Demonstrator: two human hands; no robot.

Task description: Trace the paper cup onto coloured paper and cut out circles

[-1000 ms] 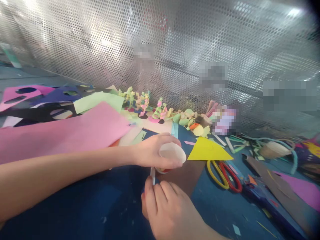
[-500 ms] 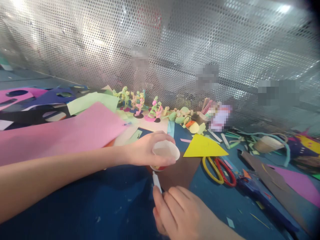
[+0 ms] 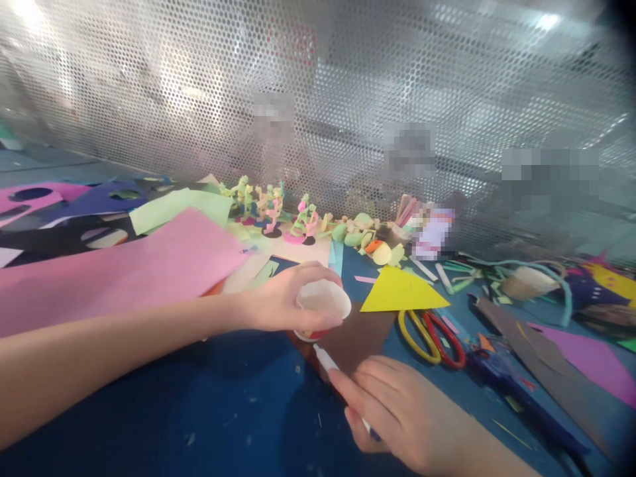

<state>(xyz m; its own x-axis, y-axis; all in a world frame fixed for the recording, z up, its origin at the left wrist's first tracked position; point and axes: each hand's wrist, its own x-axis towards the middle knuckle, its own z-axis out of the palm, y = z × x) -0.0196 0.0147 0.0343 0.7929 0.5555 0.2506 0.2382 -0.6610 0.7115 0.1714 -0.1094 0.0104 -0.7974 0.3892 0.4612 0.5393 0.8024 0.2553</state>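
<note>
My left hand (image 3: 293,296) is closed around a white paper cup (image 3: 325,301) with red and yellow print low on its side. The cup's open mouth faces me, and it stands on a sheet of brown paper (image 3: 365,334). My right hand (image 3: 397,411) grips a white pen (image 3: 326,360), its tip at the paper by the cup's base. Whether the tip touches the paper I cannot tell. Just right of the cup lie a yellow paper piece (image 3: 402,291) and scissors (image 3: 431,338) with one yellow and one red handle.
Pink paper (image 3: 139,265) covers the left side. Several small paper figures (image 3: 271,215) stand at the back, before a perforated metal screen (image 3: 199,99). A blue glue gun (image 3: 527,397) and brown paper strips (image 3: 541,364) lie on the right of the blue table (image 3: 223,411).
My right hand and the pen have shifted right around the cup's base, and the pen now leans more to the right. My left hand still holds the cup.
</note>
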